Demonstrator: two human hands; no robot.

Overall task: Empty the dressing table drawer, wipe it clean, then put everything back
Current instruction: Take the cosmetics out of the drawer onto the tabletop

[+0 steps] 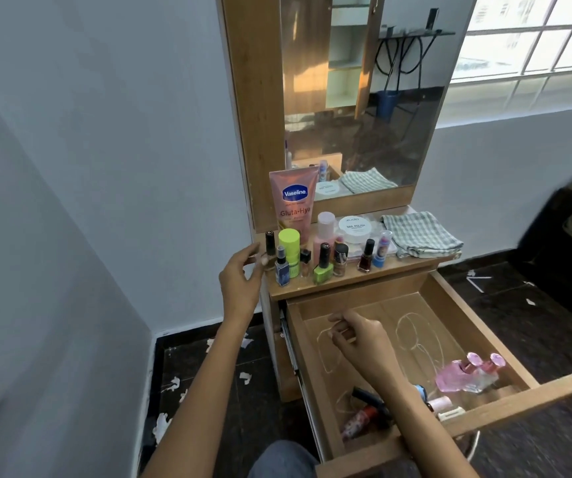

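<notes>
The drawer (426, 326) stands pulled out below the tabletop (346, 279); my right hand (357, 336) hovers inside, fingers loosely curled, gripping nothing I can see. My left hand (241, 277), fingers open, reaches beside the crowded bottles (322, 263). A checked cloth (419, 232) lies folded nearby.

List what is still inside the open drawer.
In the drawer: a pink perfume bottle, a red-capped bottle, dark tubes, small pale bottles. The right hand and its forearm hide part.
</notes>
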